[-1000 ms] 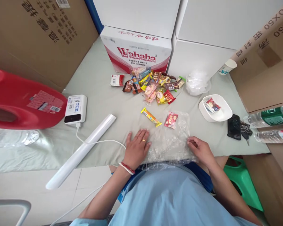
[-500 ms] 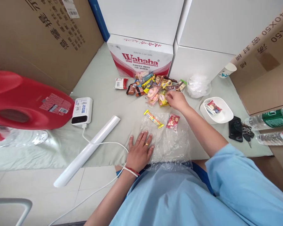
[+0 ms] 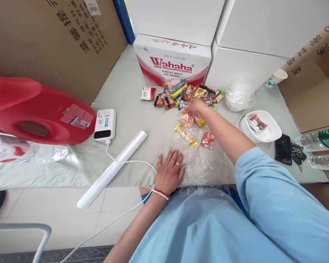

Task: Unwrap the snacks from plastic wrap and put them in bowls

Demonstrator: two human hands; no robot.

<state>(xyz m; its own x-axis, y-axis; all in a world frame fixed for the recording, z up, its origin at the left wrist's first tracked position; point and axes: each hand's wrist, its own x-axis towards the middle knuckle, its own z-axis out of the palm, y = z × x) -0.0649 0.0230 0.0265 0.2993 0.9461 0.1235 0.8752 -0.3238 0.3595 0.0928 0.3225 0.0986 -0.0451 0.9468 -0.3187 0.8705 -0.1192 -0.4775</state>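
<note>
My left hand [image 3: 170,171] lies flat, fingers spread, on the near left corner of a clear plastic sheet [image 3: 203,164] spread on the grey-green cloth. My right hand [image 3: 195,106] reaches forward to the pile of wrapped snacks [image 3: 189,95] and is closed on a pink-and-yellow snack packet [image 3: 186,117] at the pile's near edge. A long yellow candy bar [image 3: 185,135] and a red snack packet [image 3: 207,139] lie on the sheet's far part, just below that hand.
A Wahaha carton [image 3: 172,62] stands behind the pile. A white roll [image 3: 113,168] and a power bank [image 3: 105,125] with cable lie left, beside a red jug [image 3: 33,109]. Right: crumpled bag [image 3: 239,96], white bowl [image 3: 271,131], phone [image 3: 283,148], keys, bottles, paper cup [image 3: 275,77].
My right hand left the sheet's right edge, reached forward to the snack pile and closed on a pink-and-yellow packet. The left hand stayed on the sheet.
</note>
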